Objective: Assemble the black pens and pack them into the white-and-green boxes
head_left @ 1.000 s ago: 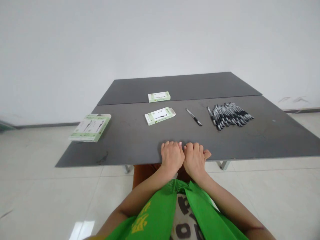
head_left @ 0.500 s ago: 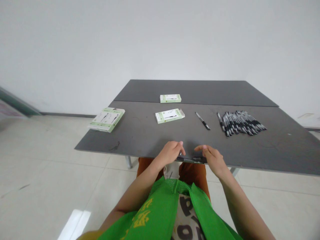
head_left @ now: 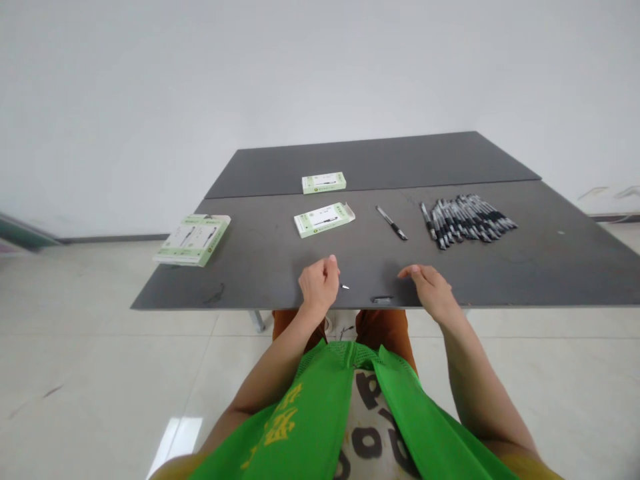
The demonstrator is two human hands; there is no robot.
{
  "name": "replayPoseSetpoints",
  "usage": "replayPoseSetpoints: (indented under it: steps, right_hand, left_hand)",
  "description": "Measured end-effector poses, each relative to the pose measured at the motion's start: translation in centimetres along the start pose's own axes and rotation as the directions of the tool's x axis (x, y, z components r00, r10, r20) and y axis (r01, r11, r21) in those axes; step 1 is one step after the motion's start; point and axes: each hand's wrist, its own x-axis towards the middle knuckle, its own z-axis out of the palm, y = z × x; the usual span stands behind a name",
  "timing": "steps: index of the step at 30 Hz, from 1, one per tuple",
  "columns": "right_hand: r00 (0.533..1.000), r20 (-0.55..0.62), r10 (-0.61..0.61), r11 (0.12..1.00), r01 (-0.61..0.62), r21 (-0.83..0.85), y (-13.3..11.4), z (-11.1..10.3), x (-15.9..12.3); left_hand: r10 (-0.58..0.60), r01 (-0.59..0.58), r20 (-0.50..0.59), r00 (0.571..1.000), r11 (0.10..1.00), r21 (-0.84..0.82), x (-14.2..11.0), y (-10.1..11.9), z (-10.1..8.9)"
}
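Note:
My left hand [head_left: 320, 285] is closed just above the near edge of the table. A pen's pointed metal tip [head_left: 345, 287] sticks out from under its right side; the rest of that pen is hidden by the hand. My right hand [head_left: 431, 288] hovers at the same edge, its fingers loosely stretched to the left and no object visible in them. Between the two hands, a clear and black pen cap [head_left: 383, 299] lies on the tabletop. Farther in, a single capped pen [head_left: 392, 223] lies at a slant.
A heap of clear and black pens [head_left: 465, 220] lies right of the single pen. Two green and white pen boxes, one nearer [head_left: 324, 219] and one farther [head_left: 323, 182], rest mid-table. More boxes [head_left: 193, 241] lie at the left edge. The grey table [head_left: 265, 267] stands by a white wall.
My left hand has moved left and turned into a closed grip. My right hand has shifted slightly right, away from the pen cap. The whole view has tilted a little.

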Motion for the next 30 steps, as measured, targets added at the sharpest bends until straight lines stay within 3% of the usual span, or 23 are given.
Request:
replayPoseSetpoints:
  steps: [3,6,8,10,13,16,20,23,26,30]
  right_hand:
    - [0.999,0.052,0.001,0.987,0.007,-0.161,-1.4,0.4,-0.9]
    - [0.994,0.104,-0.013,0.978,0.034,-0.204,-2.2,0.5,-1.8]
    - [0.982,0.185,-0.026,0.983,0.059,-0.173,-2.3,0.2,-2.3]
    - [0.962,0.269,-0.058,0.992,0.085,-0.092,-1.9,-0.4,-2.8]
    - [0.922,0.359,-0.148,0.980,0.086,0.182,-1.2,-1.5,-3.3]
    - [0.952,0.262,-0.158,0.898,0.029,0.439,-0.5,-2.9,-3.3]
    - [0.992,0.064,-0.106,0.840,0.055,0.539,-0.3,-4.5,-1.7]
    - [0.989,0.027,-0.147,0.860,0.115,0.497,-0.5,-5.7,0.9]
    - [0.982,0.034,-0.183,0.935,0.164,0.315,-1.4,-6.4,4.9]
    - [0.974,0.212,-0.085,0.996,0.086,0.004,-4.0,-5.3,11.4]
  left_hand:
    - [0.087,-0.122,0.203,0.975,0.979,0.166,-0.1,0.6,-0.4]
    - [0.184,-0.278,0.465,0.866,0.950,0.141,0.6,0.4,-0.7]
    - [0.201,-0.251,0.544,0.814,0.968,0.018,1.1,-0.3,-0.8]
    - [0.187,-0.105,0.532,0.826,0.978,-0.181,1.5,-1.2,-0.8]
    - [0.067,0.099,0.370,0.927,0.906,-0.412,1.9,-2.2,-0.5]
    - [-0.054,0.145,0.204,0.978,0.875,-0.463,2.0,-2.3,0.0]
    - [-0.006,0.088,0.187,0.982,0.898,-0.430,1.7,-1.7,0.4]
    - [0.044,0.044,0.228,0.973,0.928,-0.369,1.4,-1.6,0.4]
    - [0.071,0.009,0.274,0.959,0.960,-0.279,1.3,-1.5,0.3]
    - [0.053,-0.027,0.306,0.950,0.996,-0.087,1.3,-0.8,0.0]
